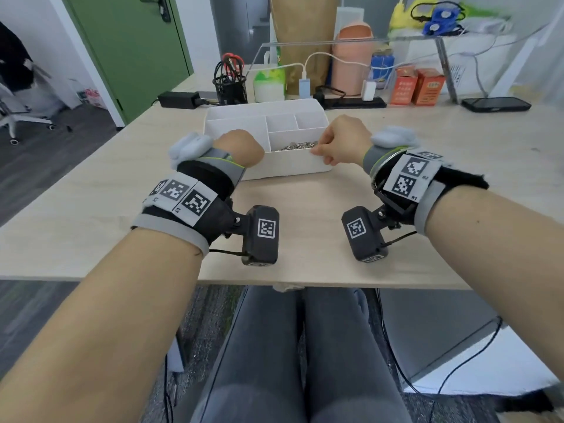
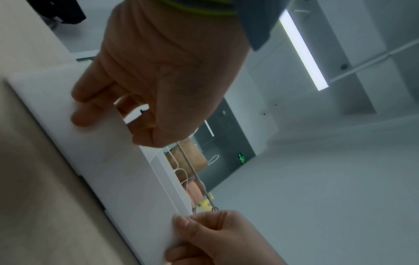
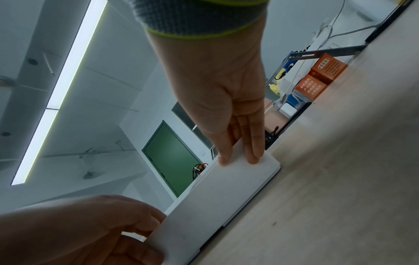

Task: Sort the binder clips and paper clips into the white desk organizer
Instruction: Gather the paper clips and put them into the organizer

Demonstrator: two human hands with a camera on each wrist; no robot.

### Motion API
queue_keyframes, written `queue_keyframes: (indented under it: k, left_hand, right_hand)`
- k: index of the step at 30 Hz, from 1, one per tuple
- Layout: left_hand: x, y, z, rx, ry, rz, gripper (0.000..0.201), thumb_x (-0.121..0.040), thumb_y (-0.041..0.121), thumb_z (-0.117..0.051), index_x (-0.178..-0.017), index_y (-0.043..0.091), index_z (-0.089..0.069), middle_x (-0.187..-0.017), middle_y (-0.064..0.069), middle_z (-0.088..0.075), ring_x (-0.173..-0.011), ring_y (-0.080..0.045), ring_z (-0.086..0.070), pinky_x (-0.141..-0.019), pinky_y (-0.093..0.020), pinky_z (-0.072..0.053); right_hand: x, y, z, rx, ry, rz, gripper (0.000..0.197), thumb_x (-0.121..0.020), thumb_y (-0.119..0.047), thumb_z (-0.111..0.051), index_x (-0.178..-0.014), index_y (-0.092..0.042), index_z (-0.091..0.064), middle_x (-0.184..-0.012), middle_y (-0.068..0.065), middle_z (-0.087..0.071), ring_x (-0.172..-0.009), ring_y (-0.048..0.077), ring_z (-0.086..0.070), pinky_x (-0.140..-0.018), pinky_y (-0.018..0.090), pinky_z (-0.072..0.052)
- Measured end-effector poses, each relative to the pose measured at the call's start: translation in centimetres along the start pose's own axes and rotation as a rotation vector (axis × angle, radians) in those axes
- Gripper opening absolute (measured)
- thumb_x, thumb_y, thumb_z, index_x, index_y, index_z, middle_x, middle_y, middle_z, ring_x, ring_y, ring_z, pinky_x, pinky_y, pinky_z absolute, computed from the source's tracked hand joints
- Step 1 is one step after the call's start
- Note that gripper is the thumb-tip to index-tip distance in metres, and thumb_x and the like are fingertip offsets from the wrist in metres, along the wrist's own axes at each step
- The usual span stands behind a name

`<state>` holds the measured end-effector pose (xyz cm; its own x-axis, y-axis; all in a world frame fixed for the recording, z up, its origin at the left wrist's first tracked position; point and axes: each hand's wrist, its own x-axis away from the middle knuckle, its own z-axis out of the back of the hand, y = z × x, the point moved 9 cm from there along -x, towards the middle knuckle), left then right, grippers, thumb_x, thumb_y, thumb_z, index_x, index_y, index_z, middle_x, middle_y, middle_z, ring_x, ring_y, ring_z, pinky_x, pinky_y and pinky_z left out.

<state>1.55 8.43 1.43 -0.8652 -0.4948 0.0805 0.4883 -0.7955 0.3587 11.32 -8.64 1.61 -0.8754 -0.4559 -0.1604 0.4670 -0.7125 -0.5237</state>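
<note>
The white desk organizer (image 1: 287, 169) stands on the light wooden table (image 1: 91, 209), ahead of me in the head view. A heap of silver paper clips (image 1: 297, 145) lies in its front right compartment; the back compartments look bare. I see no binder clips. My left hand (image 1: 244, 149) grips the front wall near its left end, with the fingers (image 2: 79, 114) on the outer face and the thumb over the rim. My right hand (image 1: 338, 141) pinches the front right corner, its fingers (image 3: 254, 157) flat on the organizer's face (image 3: 226, 193).
Behind the organizer stand a black mesh pen cup (image 1: 230, 83), a black power adapter (image 1: 178, 99), a power strip (image 1: 354, 102), a pink container (image 1: 352, 61) and orange boxes (image 1: 416, 86). A phone (image 1: 496, 104) lies at the back right. The table's near edge (image 1: 305, 283) is above my knees.
</note>
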Motion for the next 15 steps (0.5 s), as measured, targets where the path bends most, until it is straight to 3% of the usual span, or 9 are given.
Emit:
queue_keyframes:
  k: [2, 3, 5, 6, 8, 11, 13, 14, 15]
  left_hand:
    - [-1.0, 0.9, -0.3, -0.010, -0.004, -0.043, 0.032, -0.096, 0.017, -0.042, -0.108, -0.005, -0.061, -0.115, -0.021, -0.063, -0.112, -0.033, -0.058, -0.089, -0.037, -0.045]
    - [-1.3, 1.2, -0.3, -0.005, 0.000, -0.051, 0.026, -0.095, 0.016, -0.042, -0.093, -0.002, -0.061, -0.102, -0.020, -0.063, -0.104, -0.031, -0.058, -0.083, -0.036, -0.043]
    - [-2.2, 2.4, -0.3, 0.056, 0.020, -0.086, 0.027, -0.093, 0.015, -0.045, -0.067, 0.009, -0.047, -0.077, -0.010, -0.053, -0.088, -0.026, -0.051, -0.070, -0.030, -0.038]
    - [-2.7, 3.0, -0.4, 0.085, 0.025, -0.109, 0.029, -0.092, 0.015, -0.046, -0.063, 0.010, -0.043, -0.072, -0.006, -0.049, -0.084, -0.025, -0.048, -0.064, -0.028, -0.036]
    - [-3.5, 3.9, -0.6, 0.109, 0.020, -0.146, 0.027, -0.093, 0.016, -0.045, -0.069, 0.004, -0.050, -0.075, -0.007, -0.052, -0.084, -0.026, -0.049, -0.060, -0.028, -0.037]
    - [-4.7, 5.9, -1.3, 0.116, -0.019, -0.210, 0.028, -0.094, 0.015, -0.042, -0.092, -0.006, -0.061, -0.096, -0.020, -0.061, -0.103, -0.036, -0.058, -0.077, -0.034, -0.042]
    - [-5.1, 6.6, -1.9, 0.090, -0.060, -0.244, 0.019, -0.093, 0.010, -0.040, -0.087, 0.000, -0.055, -0.086, -0.015, -0.053, -0.097, -0.037, -0.055, -0.073, -0.029, -0.036]
    - [-5.7, 6.9, -2.1, 0.069, -0.067, -0.254, 0.015, -0.093, 0.008, -0.040, -0.087, 0.002, -0.053, -0.085, -0.012, -0.051, -0.092, -0.033, -0.050, -0.074, -0.027, -0.033]
    - [-6.0, 7.2, -2.1, 0.058, -0.074, -0.254, 0.013, -0.093, 0.007, -0.039, -0.090, 0.004, -0.051, -0.090, -0.011, -0.050, -0.091, -0.028, -0.047, -0.075, -0.026, -0.033]
  right_hand:
    - [-0.6, 1.0, 0.7, -0.006, 0.028, -0.022, 0.025, -0.086, -0.028, -0.066, -0.087, -0.004, -0.073, -0.073, 0.009, -0.071, -0.030, -0.009, -0.048, -0.063, 0.013, -0.045]
    - [-0.8, 1.6, 1.0, -0.009, 0.040, -0.036, 0.025, -0.086, -0.029, -0.065, -0.087, -0.005, -0.074, -0.070, 0.008, -0.070, -0.030, -0.009, -0.048, -0.064, 0.012, -0.044]
    - [-1.5, 2.8, 1.8, 0.007, 0.057, -0.077, 0.025, -0.088, -0.029, -0.063, -0.086, -0.006, -0.074, -0.057, -0.001, -0.064, -0.029, -0.010, -0.047, -0.064, 0.014, -0.043]
    - [-1.8, 3.4, 2.1, 0.022, 0.060, -0.092, 0.025, -0.089, -0.029, -0.062, -0.086, -0.007, -0.074, -0.050, -0.006, -0.061, -0.030, -0.010, -0.047, -0.064, 0.017, -0.044]
    - [-2.7, 4.6, 2.6, 0.034, 0.068, -0.102, 0.025, -0.089, -0.027, -0.061, -0.085, -0.006, -0.073, -0.054, -0.004, -0.065, -0.031, -0.011, -0.048, -0.069, 0.022, -0.047]
    - [-4.1, 6.2, 3.7, 0.047, 0.101, -0.122, 0.025, -0.089, -0.026, -0.062, -0.088, -0.005, -0.075, -0.074, 0.006, -0.072, -0.034, -0.015, -0.048, -0.078, 0.028, -0.050]
    - [-4.9, 7.0, 3.9, 0.069, 0.119, -0.140, 0.024, -0.088, -0.026, -0.062, -0.088, -0.005, -0.075, -0.059, -0.004, -0.070, -0.038, -0.016, -0.049, -0.082, 0.029, -0.050]
    - [-5.5, 7.4, 4.0, 0.076, 0.128, -0.148, 0.024, -0.088, -0.026, -0.063, -0.088, -0.006, -0.075, -0.050, -0.009, -0.067, -0.042, -0.011, -0.054, -0.083, 0.027, -0.050]
    - [-5.9, 7.6, 4.1, 0.072, 0.136, -0.160, 0.023, -0.087, -0.025, -0.063, -0.088, -0.006, -0.075, -0.053, -0.008, -0.068, -0.049, -0.003, -0.059, -0.084, 0.028, -0.050]
